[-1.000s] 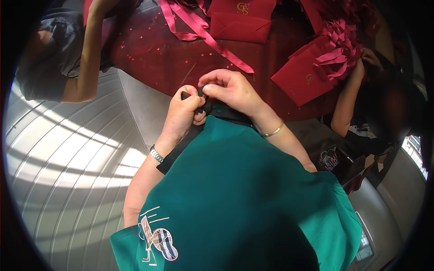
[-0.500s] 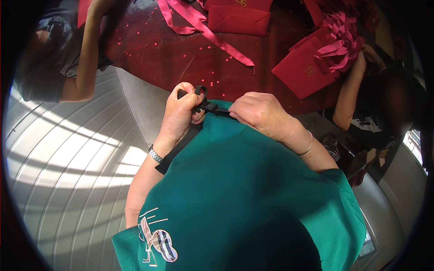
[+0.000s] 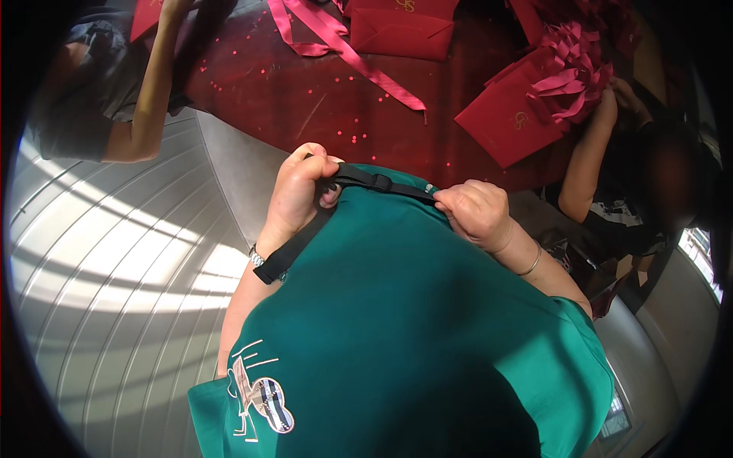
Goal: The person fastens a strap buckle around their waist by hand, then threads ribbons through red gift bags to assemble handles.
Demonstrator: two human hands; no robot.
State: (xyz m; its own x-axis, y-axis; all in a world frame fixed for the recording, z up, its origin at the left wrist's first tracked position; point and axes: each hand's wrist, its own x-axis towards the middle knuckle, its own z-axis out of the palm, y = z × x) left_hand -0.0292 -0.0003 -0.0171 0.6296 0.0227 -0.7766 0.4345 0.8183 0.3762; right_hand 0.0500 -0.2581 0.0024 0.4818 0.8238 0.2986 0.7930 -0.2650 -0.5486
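A black webbing strap [image 3: 418, 191] with a dark slider buckle [image 3: 379, 182] is stretched between my two hands, just in front of my green shirt. My left hand [image 3: 296, 187] is closed round one part of it, and a loose length hangs from that fist down to a black end piece by my wristwatch. My right hand [image 3: 477, 214] pinches the strap on the other side of the buckle. The buckle sits between the hands, touched by neither. Part of the strap inside my left fist is hidden.
Ahead is a dark red table [image 3: 290, 99] scattered with small red dots. On it lie a pink ribbon [image 3: 359, 65], a red envelope-like bag [image 3: 401, 34] and red gift bags [image 3: 511, 118] with pink ribbons. A person's arm [image 3: 584, 172] reaches in at right, another's [image 3: 149, 107] at left.
My right hand has moved right and slightly down, pulling the strap longer and straighter. The loop standing up by my left hand has flattened, and the buckle now lies farther from that hand.
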